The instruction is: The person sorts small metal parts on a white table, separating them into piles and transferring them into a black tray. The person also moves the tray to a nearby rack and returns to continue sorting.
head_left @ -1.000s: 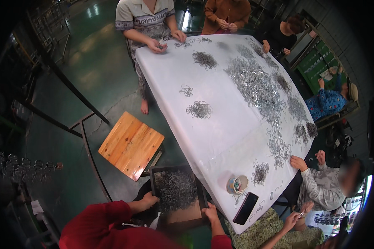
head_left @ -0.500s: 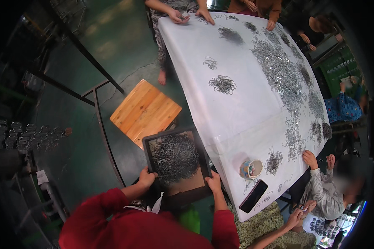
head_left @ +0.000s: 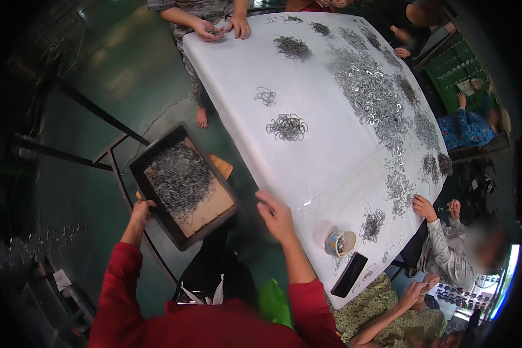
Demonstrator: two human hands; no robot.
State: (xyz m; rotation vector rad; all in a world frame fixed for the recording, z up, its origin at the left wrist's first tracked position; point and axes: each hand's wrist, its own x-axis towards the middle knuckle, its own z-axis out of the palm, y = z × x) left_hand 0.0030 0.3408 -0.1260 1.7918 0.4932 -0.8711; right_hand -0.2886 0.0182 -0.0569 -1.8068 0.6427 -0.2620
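Observation:
A dark rectangular tray (head_left: 211, 219) with a heap of small bent metal hooks (head_left: 182, 180) on a brown cardboard-like bottom is in front of me, tilted in the picture. My left hand (head_left: 142, 213) grips its near left side, the thumb over the rim. The tray covers most of a wooden stool top (head_left: 221, 167); whether it rests on it I cannot tell. Off the tray, my right hand (head_left: 277, 217) is beside the white-covered table's (head_left: 325, 168) left edge, fingers stretched out and holding nothing.
More hooks lie in piles (head_left: 286, 127) and a long spread (head_left: 371, 98) on the table. A small tub (head_left: 339, 243) and a black phone (head_left: 350, 275) are near its close corner. Several people work around it. A dark metal frame (head_left: 101, 119) stands at left.
The tray has moved left and away from me, turning and coming over the wooden stool. My right hand has let go of it and lifted toward the table edge; my left hand still holds it.

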